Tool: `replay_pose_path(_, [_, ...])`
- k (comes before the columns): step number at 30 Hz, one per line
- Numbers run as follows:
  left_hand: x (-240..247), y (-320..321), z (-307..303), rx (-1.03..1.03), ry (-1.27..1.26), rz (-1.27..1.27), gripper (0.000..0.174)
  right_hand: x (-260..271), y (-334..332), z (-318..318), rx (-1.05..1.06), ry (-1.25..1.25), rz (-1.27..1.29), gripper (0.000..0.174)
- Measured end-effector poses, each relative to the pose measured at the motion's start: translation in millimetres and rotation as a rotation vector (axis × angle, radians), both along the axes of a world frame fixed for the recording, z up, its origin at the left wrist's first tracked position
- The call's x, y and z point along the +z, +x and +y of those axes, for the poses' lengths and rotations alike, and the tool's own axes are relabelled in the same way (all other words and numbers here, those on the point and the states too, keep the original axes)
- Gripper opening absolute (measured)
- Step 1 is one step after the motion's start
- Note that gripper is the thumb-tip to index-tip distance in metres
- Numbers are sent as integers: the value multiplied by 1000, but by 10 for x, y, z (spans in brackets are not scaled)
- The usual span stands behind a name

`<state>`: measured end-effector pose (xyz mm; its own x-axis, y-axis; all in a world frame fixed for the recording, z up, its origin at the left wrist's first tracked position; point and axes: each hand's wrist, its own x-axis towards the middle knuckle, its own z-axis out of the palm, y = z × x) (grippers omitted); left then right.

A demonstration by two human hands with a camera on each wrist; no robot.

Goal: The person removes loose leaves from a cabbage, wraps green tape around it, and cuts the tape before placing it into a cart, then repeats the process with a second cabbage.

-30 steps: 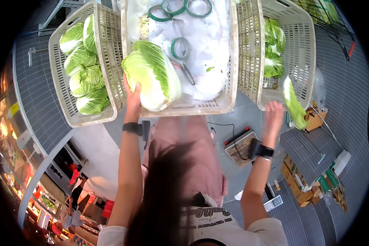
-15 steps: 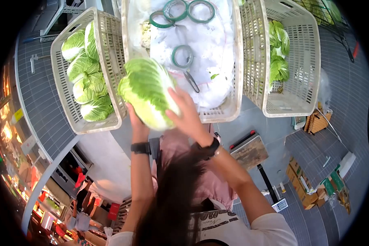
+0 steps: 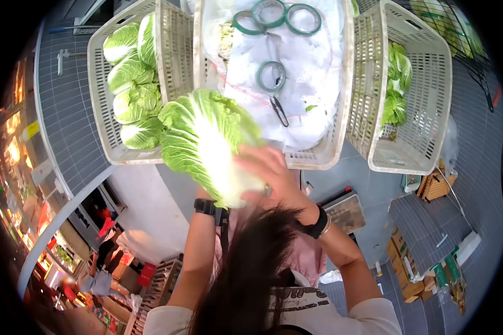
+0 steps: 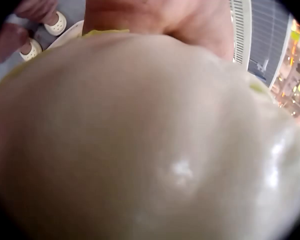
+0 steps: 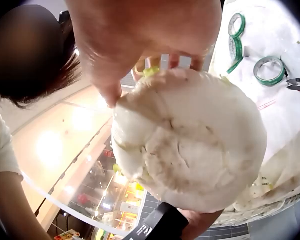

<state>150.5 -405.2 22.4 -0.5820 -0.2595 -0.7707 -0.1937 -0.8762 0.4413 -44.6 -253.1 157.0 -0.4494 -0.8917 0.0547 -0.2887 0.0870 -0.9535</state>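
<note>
A large napa cabbage (image 3: pixel 206 139) is held up before the body, over the near left corner of the middle crate. Its leafy end points to the far left and its white base towards the right hand. My right hand (image 3: pixel 271 173) holds it near the base, with fingers over the top. In the right wrist view the cut base faces the camera and the right thumb (image 5: pixel 112 92) lies at its edge. My left hand (image 5: pixel 202 222) holds the cabbage from below, mostly hidden by it in the head view. White cabbage stalk fills the left wrist view.
The middle crate (image 3: pixel 346 100) has a white lining with several green tape rolls (image 3: pixel 271 76) and black snips (image 3: pixel 279 111). The left crate (image 3: pixel 103 120) holds several cabbages. Leaves (image 3: pixel 396 84) lie in the right crate (image 3: pixel 424 162). A scale (image 3: pixel 346 214) stands on the floor.
The right hand came from the right crate, where a loose leaf was dropping, to the cabbage. Both hands have lifted the cabbage towards the body and turned it, base to the right.
</note>
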Motion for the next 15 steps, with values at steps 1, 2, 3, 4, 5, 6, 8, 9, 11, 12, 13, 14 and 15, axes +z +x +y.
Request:
replay_pose_path(1, [-26,15,4,11,27,-4,44,37,12,-30,-79,4,-96,81])
replay_pose_path(2, [-19,-43,-18,46,58,7,44,103,6,-75,-157,9,-187,91])
replay_pose_path(3, [3,-100,-43,73,74,22,44,140,-8,-126,-233,12,-273,102])
replay_pose_path(4, [40,-148,-88,103,86,33,44,98,10,-169,-211,-5,-440,110])
replay_pose_path(5, [115,-181,-127,128,89,42,44,13,56,-196,-190,-20,-608,118])
replay_pose_path(6, [206,-211,-155,153,96,50,43,-29,92,-209,-171,-30,-777,127])
replay_pose_path(8, [472,-225,-210,208,109,66,43,-1,126,-206,-134,-3,-901,132])
replay_pose_path(9, [613,-245,-233,236,108,77,43,1,129,-205,-117,8,-959,134])
replay_pose_path(11, [873,-305,-275,285,111,104,43,-146,133,-185,-123,-13,-987,126])
replay_pose_path(12, [965,-347,-283,297,102,113,43,-216,104,-178,-140,-10,-1027,122])
replay_pose_path(13, [1038,-411,-285,300,92,120,43,-302,79,-160,-158,-6,-1067,117])
replay_pose_path(14, [1074,-498,-284,292,69,115,43,-458,34,-125,-79,-21,-944,97])
replay_pose_path(15, [1077,-607,-292,264,36,96,43,-502,-33,-90,-121,-8,-1103,92])
